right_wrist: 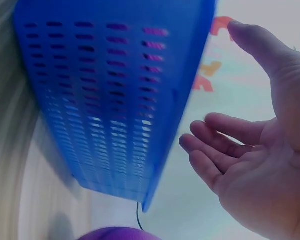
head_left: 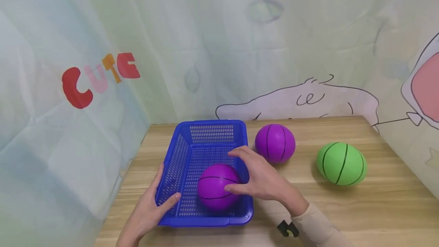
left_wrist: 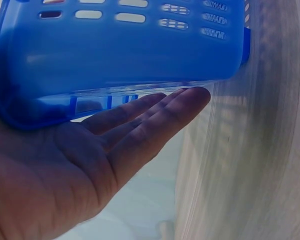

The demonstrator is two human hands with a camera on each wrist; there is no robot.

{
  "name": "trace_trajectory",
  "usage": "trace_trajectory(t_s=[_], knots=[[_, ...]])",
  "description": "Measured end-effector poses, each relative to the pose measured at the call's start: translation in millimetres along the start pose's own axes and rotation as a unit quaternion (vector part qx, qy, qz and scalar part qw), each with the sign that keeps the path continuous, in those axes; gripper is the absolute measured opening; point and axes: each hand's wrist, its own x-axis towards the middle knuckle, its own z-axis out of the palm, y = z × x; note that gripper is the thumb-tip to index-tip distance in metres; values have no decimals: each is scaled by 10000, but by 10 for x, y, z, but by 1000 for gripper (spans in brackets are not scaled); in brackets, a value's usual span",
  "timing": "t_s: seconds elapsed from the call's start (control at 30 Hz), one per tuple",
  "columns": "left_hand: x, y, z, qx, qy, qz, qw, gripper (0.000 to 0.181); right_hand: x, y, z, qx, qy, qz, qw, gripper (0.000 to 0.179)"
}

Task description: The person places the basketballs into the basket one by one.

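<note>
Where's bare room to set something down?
Free: tabletop between the sleeve and green ball; basket floor beyond its purple ball. Crowded: basket's near right, with that ball by the right hand; near left edge, at the left hand.

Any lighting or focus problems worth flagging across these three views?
Head: fairly even light, with a soft shadow under the green ball; left wrist: left hand dim, table grain smeared; right wrist: hazy, backdrop pale and washed out, its lettering blurred.
</note>
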Motion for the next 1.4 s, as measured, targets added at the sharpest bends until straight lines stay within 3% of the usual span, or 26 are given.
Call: trace_trajectory(t_s=[0.2,0.67,1.03,1.4], knots=[[4,-14,-5,10,2,9,10000,103,-24,33,-160,239,269,356,9987,96],[0,-5,0,86,22,13,10000,103,-114,123,-529,444,915,568,9932,109],[10,-4,6,30,-8,-7,10000,103,-341,165,-951,687,1538,1130,9792,105],[-1,5,5,79,30,-29,10000,103,-549,307,-1328,602,2098,1098,9697,110]])
